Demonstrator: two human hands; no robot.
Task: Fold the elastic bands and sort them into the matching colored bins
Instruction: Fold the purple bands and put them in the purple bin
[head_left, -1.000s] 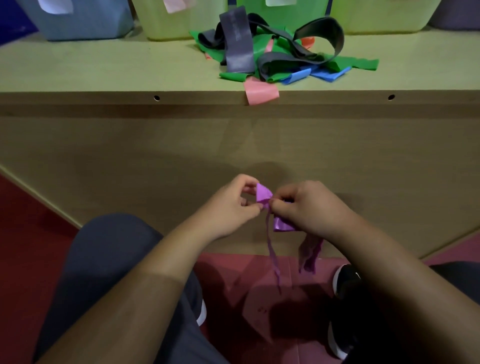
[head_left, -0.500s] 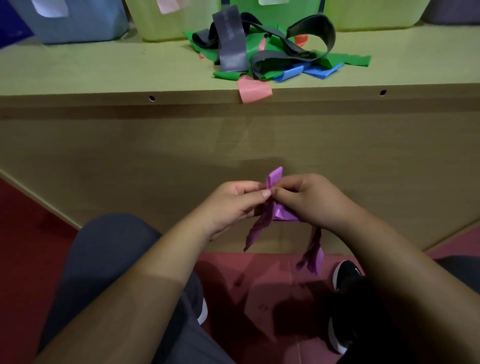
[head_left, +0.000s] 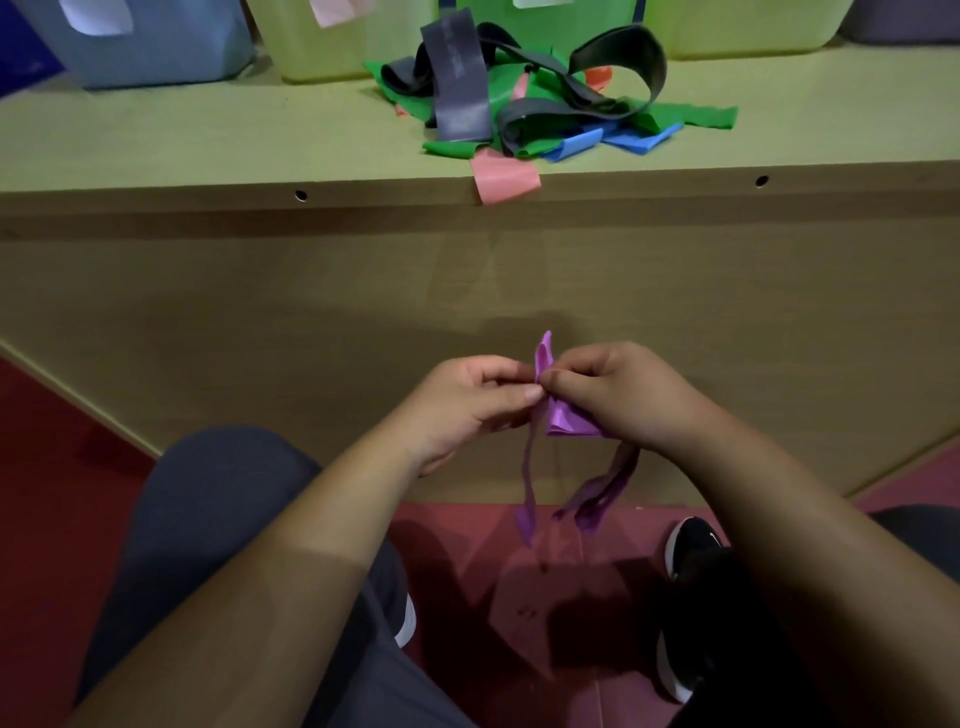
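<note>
Both hands, left (head_left: 470, 397) and right (head_left: 623, 397), pinch the purple band (head_left: 563, 421).

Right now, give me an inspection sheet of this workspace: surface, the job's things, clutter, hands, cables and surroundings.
Surface: pale wooden shelf top, carrying bins and a band pile.
Job's things: thin purple elastic band, partly folded, loose ends hanging; tangled pile of grey, green, blue and pink bands, one pink strip drooping over the edge; blue-grey plastic bin and yellow-green plastic bins behind.
Clutter: nothing seen.
Hands: left hand and right hand both pinch the purple band in front of the shelf.
Cables: nothing seen.
Surroundings: red floor; black shoe; grey trouser leg.
</note>
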